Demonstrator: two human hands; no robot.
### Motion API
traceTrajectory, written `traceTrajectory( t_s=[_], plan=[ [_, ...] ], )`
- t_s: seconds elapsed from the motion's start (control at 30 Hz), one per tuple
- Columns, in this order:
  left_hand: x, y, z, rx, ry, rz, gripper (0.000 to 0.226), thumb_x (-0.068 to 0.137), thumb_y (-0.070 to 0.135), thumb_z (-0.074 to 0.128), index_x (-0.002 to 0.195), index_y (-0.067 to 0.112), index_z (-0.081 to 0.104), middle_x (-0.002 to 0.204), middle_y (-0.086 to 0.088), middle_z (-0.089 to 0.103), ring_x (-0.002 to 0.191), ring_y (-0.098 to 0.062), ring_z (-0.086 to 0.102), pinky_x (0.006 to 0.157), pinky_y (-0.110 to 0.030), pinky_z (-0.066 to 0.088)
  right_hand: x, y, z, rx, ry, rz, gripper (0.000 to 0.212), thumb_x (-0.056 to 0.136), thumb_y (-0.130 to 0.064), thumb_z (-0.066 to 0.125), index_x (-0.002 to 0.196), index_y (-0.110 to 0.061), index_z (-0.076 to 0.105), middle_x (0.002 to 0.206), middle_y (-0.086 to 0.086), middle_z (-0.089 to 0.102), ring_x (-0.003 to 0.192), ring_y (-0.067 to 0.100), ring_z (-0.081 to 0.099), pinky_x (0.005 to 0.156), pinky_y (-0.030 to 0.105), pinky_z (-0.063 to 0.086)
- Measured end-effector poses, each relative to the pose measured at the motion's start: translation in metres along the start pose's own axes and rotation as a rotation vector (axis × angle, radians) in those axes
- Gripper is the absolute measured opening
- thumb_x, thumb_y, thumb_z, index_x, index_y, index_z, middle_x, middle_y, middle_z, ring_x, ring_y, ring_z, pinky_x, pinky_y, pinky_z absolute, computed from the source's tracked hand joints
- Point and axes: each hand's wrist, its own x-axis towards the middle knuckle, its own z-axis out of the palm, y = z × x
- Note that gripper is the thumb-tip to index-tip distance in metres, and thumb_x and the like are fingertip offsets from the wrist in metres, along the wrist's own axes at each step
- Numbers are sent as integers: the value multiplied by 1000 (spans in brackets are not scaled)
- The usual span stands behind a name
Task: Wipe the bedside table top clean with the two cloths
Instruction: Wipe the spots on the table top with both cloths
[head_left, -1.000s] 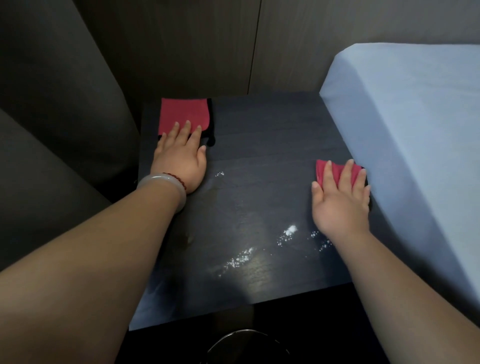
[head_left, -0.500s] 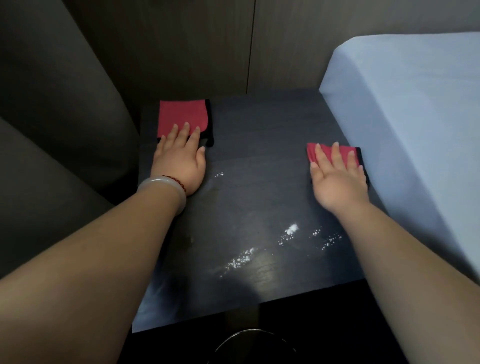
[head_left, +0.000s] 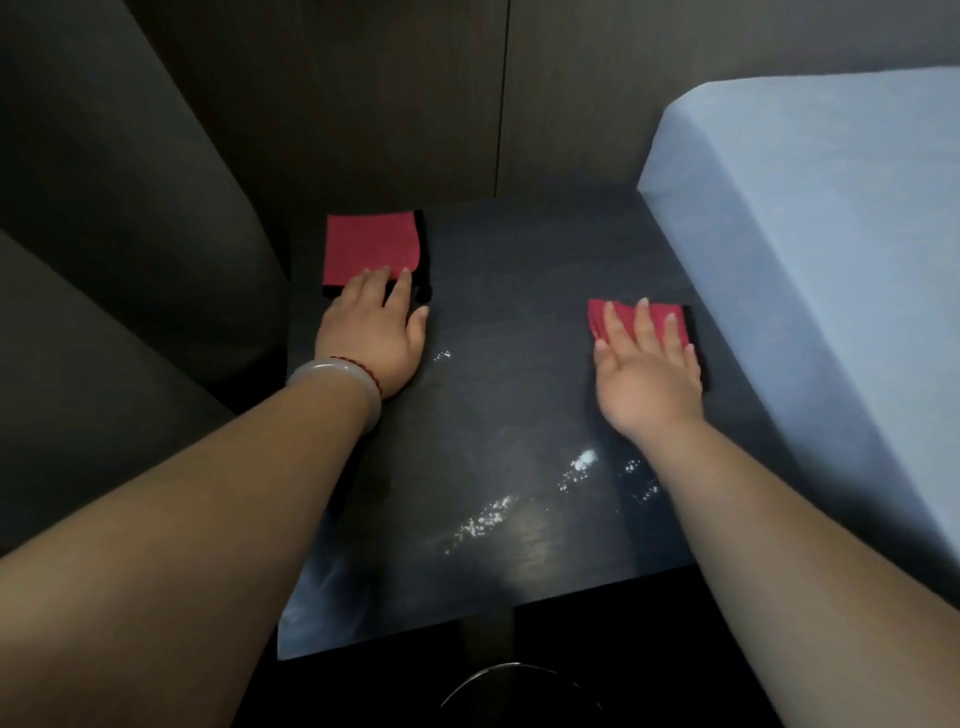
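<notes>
The dark bedside table top (head_left: 498, 322) fills the middle of the view, with white specks and wet smears (head_left: 576, 462) toward its front. A folded red cloth with a black edge (head_left: 370, 248) lies at the back left. My left hand (head_left: 374, 332) lies flat, its straight fingertips pressing on that cloth's near edge. A second red cloth (head_left: 670, 314) lies near the right edge beside the bed. My right hand (head_left: 649, 374) presses flat on it with fingers spread, covering most of it.
A bed with a pale blue sheet (head_left: 810, 249) runs along the table's right side. A dark upholstered seat (head_left: 119, 270) stands against the left side. Dark wall panels (head_left: 467, 93) close the back. A round dark rim (head_left: 514, 686) shows below the front edge.
My right hand has slid its cloth away from me and slightly left along the right side. My left hand has stayed on the back-left cloth.
</notes>
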Motion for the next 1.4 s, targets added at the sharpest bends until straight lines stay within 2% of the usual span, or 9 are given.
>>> traceTrajectory(
  t_s=[0.07, 0.23, 0.47, 0.7, 0.87, 0.97, 1.2, 1.27, 1.4],
  plan=[
    [-1, 0, 0, -42, -18, -7, 60, 102, 47, 22, 155, 20, 16, 162, -6, 17, 148, -26, 11, 117, -44, 15, -16, -19, 7, -4, 11, -21, 54, 103, -45, 17, 155, -40, 1, 164, -5, -10, 150, 24, -11, 120, 42, -6],
    [-8, 10, 5, -162, -26, -55, 58, 103, 42, 21, 156, 20, 12, 164, -2, 6, 150, -21, -2, 119, -44, 8, -52, -30, 16, -21, -36, -371, 52, 103, -49, 15, 153, -47, 3, 162, -16, -11, 149, 14, -14, 119, 35, -7],
    [-8, 11, 7, -162, -1, -72, 56, 103, 40, 21, 155, 21, 15, 164, -3, 7, 150, -23, 0, 119, -46, 10, -30, 11, 5, -34, 20, -44, 53, 103, -46, 15, 154, -42, 3, 164, -7, -8, 150, 22, -9, 120, 40, -6],
    [-9, 11, 7, -188, 24, -68, 55, 103, 39, 22, 155, 20, 18, 163, -4, 10, 150, -23, 1, 119, -45, 10, -55, -20, 18, -22, 6, -396, 52, 104, -45, 21, 154, -43, 9, 163, -14, -3, 151, 16, -7, 119, 35, -4],
    [-8, 9, 8, -208, 27, -57, 55, 104, 39, 22, 155, 19, 19, 163, -4, 11, 150, -23, 2, 119, -45, 10, -13, 31, 3, 55, 139, -145, 53, 102, -19, 36, 154, -26, 28, 163, 3, 17, 150, 28, 10, 118, 43, 10],
    [-7, 9, 10, -187, 36, -57, 55, 103, 40, 21, 154, 19, 20, 163, -4, 13, 150, -23, 4, 119, -45, 12, -10, 35, 1, 114, 167, -41, 52, 101, -15, 37, 152, -18, 31, 162, 10, 20, 149, 33, 13, 118, 43, 11],
    [-7, 10, 10, -197, 62, -59, 55, 103, 39, 23, 154, 18, 22, 162, -5, 15, 149, -24, 5, 119, -45, 12, -71, -18, 35, 158, 97, -496, 52, 95, -22, 36, 146, -22, 45, 156, 4, 36, 147, 29, 25, 118, 41, 17],
    [-7, 9, 10, -199, 52, -56, 54, 103, 39, 22, 154, 19, 22, 163, -5, 14, 150, -24, 5, 119, -44, 11, -51, 5, 28, 136, 128, -443, 50, 97, -18, 38, 147, -24, 43, 156, 3, 34, 147, 29, 24, 118, 43, 17],
    [-6, 10, 12, -184, 66, -56, 54, 103, 40, 22, 153, 18, 23, 162, -6, 16, 149, -24, 6, 118, -46, 14, -22, 51, 8, 134, 241, -38, 50, 99, -14, 41, 149, -21, 40, 160, 8, 28, 148, 32, 19, 118, 45, 14]
  ],
)
